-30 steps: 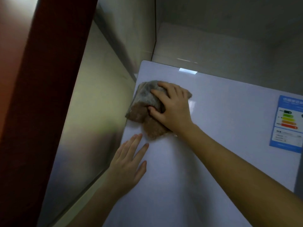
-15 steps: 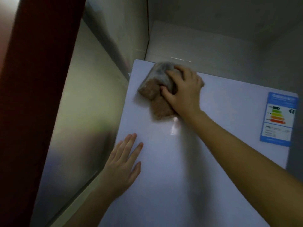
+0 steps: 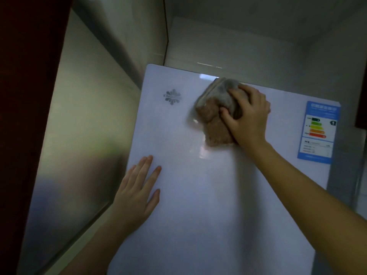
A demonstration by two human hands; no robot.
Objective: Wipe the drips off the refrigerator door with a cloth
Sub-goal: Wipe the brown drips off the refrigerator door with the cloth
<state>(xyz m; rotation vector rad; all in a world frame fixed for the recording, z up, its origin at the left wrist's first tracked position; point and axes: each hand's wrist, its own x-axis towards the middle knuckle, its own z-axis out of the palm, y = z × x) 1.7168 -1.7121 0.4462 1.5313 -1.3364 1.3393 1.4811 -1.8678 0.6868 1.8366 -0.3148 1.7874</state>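
Broadly, the white refrigerator door (image 3: 198,205) is seen from close up, filling the middle and lower frame. A glossy grey wall panel (image 3: 79,135) is noted along its left side, and a dark red upright strip (image 3: 29,96) at the far left edge. The right hand (image 3: 248,116) is stretched up to the door's upper part, with fingers curled over the cloth (image 3: 213,118), which is pressed against the door just below the top edge. The left hand (image 3: 137,193) is laid flat on the door, lower down and near its left edge, with fingers straight and slightly spread and nothing held. The cloth is bunched, brownish with a grey fold on top, and its lower part shows under the thumb. A blue energy label (image 3: 317,132) with coloured bars is stuck at the door's upper right corner, apart from the cloth. A small silver logo (image 3: 172,96) is recorded left of the cloth. A glint is noted just beside the cloth; whether it is a drip cannot be told.
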